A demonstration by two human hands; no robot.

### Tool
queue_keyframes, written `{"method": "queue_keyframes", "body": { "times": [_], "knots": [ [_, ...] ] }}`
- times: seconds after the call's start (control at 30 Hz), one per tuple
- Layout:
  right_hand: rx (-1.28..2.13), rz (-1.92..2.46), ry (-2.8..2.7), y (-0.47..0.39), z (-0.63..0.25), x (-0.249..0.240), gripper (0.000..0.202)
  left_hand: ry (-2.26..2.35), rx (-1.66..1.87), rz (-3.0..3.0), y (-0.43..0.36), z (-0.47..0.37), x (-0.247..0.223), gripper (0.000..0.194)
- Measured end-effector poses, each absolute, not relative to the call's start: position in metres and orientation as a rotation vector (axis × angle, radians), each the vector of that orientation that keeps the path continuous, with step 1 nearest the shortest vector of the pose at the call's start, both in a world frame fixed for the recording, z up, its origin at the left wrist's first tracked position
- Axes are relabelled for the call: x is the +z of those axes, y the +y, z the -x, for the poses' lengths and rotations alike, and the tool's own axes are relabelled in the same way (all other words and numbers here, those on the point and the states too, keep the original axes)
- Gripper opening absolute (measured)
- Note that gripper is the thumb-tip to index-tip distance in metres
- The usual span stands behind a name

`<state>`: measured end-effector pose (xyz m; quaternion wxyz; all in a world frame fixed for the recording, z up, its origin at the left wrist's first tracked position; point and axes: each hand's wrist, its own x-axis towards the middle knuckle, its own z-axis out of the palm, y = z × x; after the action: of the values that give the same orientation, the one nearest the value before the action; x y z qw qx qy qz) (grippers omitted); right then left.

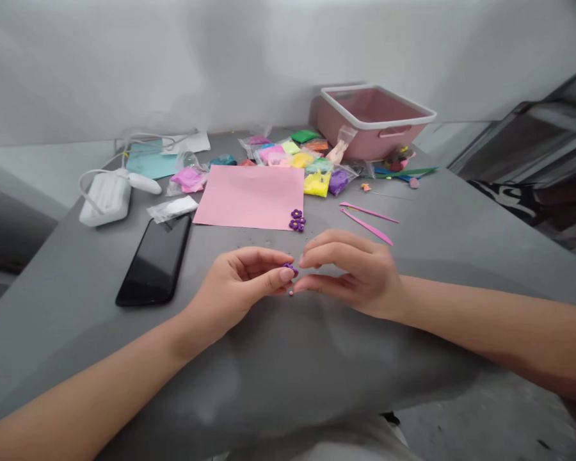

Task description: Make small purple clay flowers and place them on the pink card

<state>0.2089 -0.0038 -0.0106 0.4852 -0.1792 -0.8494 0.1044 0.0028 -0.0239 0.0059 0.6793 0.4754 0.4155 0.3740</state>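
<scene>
Centre frame, my two hands: one left hand [235, 280], one right hand [355, 272], and one purple piece [292, 269]. Above: one pink sheet [249, 195], three, perhaps four, purple flowers [296, 214]. Right: two pink tools [379, 234]. Left: one black phone [154, 259]. Upper right: one pink basket [365, 142].

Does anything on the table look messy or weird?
A bit messy: bright packets lie jumbled behind the pink sheet, and a small scrap lies loose outside the pink basket. They look odd because the basket might hold them. I see nothing plainly broken.
</scene>
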Motion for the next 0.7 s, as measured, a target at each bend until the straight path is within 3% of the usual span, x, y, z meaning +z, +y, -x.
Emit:
{"method": "queue_keyframes", "body": {
  "times": [0.1,0.3,0.7],
  "knots": [
    [0.255,0.433,-2.115,-0.0046,-0.2103,-0.0103,0.015,0.891,0.826,-1.05,-0.0236,-0.0038,0.0063,0.018],
    [0.316,0.455,-2.143,-0.0072,-0.2124,-0.0087,0.015,0.851,0.847,-0.961,-0.022,-0.0054,0.0062,0.039],
    [0.343,0.452,-2.129,-0.0077,-0.2115,-0.0051,0.008,0.839,0.852,-1.005,-0.0226,-0.0033,0.0023,0.038]
  ]
}}
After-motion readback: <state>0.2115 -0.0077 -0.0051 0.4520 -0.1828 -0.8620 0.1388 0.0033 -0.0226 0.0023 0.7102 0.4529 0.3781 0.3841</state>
